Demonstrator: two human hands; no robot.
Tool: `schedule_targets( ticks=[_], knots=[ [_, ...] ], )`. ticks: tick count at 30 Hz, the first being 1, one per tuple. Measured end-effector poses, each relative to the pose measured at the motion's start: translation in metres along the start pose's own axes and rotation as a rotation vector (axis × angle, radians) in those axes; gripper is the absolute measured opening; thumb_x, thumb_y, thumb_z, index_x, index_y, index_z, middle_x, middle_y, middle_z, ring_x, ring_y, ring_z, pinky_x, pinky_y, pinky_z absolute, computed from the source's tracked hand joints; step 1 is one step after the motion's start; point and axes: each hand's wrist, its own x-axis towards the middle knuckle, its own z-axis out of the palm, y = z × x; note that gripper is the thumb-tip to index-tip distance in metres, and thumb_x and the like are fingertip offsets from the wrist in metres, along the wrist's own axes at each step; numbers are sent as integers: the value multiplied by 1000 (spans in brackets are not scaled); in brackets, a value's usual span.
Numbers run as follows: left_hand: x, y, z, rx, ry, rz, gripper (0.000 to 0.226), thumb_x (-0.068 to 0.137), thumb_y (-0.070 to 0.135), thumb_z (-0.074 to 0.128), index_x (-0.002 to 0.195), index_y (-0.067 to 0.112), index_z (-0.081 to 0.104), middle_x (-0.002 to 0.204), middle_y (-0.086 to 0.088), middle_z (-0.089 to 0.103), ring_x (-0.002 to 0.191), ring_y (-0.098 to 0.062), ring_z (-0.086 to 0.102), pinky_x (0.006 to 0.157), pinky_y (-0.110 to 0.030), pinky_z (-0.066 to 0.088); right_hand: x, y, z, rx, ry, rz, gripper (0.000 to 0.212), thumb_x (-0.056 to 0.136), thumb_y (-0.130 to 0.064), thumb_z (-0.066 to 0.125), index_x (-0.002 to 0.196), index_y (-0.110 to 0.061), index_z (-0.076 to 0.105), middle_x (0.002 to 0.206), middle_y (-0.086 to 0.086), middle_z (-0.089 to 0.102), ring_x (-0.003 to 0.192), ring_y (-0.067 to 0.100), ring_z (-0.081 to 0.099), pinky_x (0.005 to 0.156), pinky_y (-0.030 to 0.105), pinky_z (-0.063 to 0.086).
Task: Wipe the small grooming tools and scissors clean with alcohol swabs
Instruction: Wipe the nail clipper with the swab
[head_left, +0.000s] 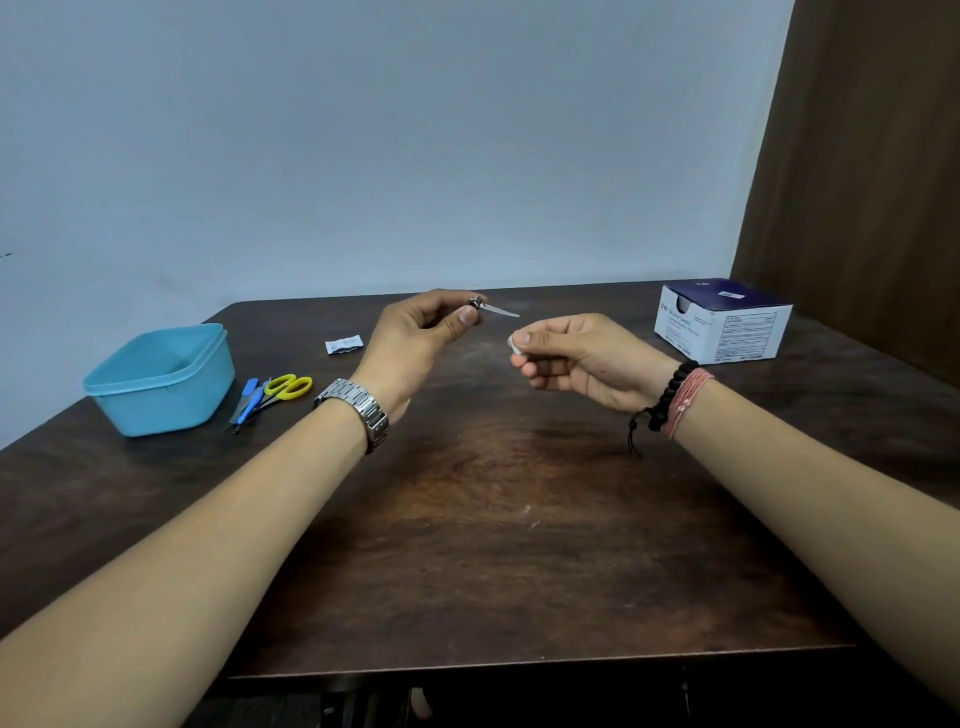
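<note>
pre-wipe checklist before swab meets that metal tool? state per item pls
1. Left hand grip on small metal tool: ok, pinched, blade pointing right.
2. Right hand grip on white swab: ok, pinched at fingertips.
3. Swab touching blade: not ok, gap between them.
4. Swab moist: cannot tell.
5. Yellow scissors and blue tools waiting beside blue tub: ok.
6. Swab box reachable: ok, likely.
</note>
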Motion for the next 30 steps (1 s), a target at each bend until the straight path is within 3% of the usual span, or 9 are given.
schedule_targets(
  ticks=[6, 10, 14, 17, 30],
  knots=[
    [-4, -2, 2, 20, -47, -96, 19, 92, 4, 60, 110, 5, 65, 97, -6, 72, 81, 4, 66, 70, -7, 45, 5, 5, -3, -36, 91, -41, 8, 88, -15, 67, 94, -10, 70, 82, 2, 72, 70, 7, 65, 70, 19, 54],
    [-5, -3, 1, 74, -73, -145, 16, 90, 4, 63, 104, 11, 68, 93, -10, 70, 75, -9, 59, 66, -13, 48, 5, 0, -4, -215, 331, -356, 2, 87, -10, 69, 89, -11, 71, 85, 2, 72, 75, 9, 66, 71, 21, 53],
    [-7, -2, 6, 105, -127, -174, 15, 88, 6, 66, 100, 15, 69, 96, -14, 70, 79, -15, 60, 71, -16, 51, -3, -6, 3, -568, 331, -562, 9, 84, -17, 74, 90, -11, 74, 89, -5, 75, 87, 7, 70, 83, 22, 55],
    [-7, -2, 6, 32, -115, -214, 13, 88, 8, 67, 97, 16, 70, 93, -11, 69, 76, -14, 61, 72, -20, 52, -3, -2, 8, -687, 317, -571, 8, 82, -22, 77, 88, -17, 76, 85, -8, 76, 84, 5, 71, 82, 27, 57],
    [-8, -1, 8, -297, -89, -345, 11, 90, 6, 61, 100, 7, 65, 77, -1, 71, 68, -10, 68, 67, -20, 57, 1, 5, 9, -605, 240, -549, 9, 82, -17, 77, 88, -11, 75, 86, -2, 76, 85, 13, 73, 85, 34, 58]
  ],
)
